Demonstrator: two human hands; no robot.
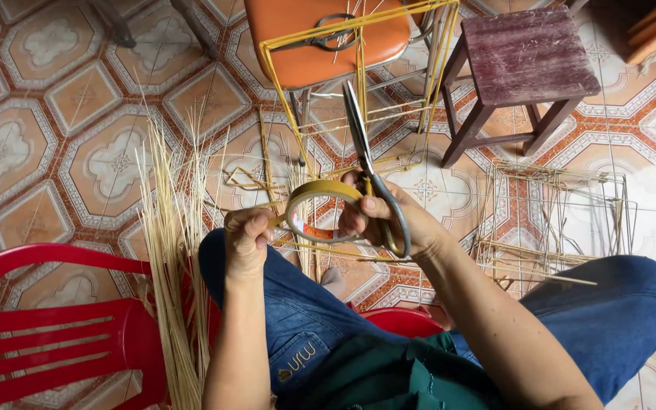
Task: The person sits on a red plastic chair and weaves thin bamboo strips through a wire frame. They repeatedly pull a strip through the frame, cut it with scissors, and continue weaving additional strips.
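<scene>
Tape roll (320, 199), a yellow ring at the centre of the frame, is held between both hands above the person's lap. Left hand (247, 241) is closed around its left edge, apparently pinching the free end of the tape. Right hand (389, 220) steadies the ring's right side while its fingers pass through the handles of a pair of scissors (360, 144), whose blades, nearly shut, point up toward the top of the frame. Judging by this, a length of tape is being drawn off for cutting; the blades would have to open and swing down to the strip. Behind stands a yellow wire frame (358, 68) against an orange chair (320, 45); bamboo splints (172, 250) lean at lower left.
</scene>
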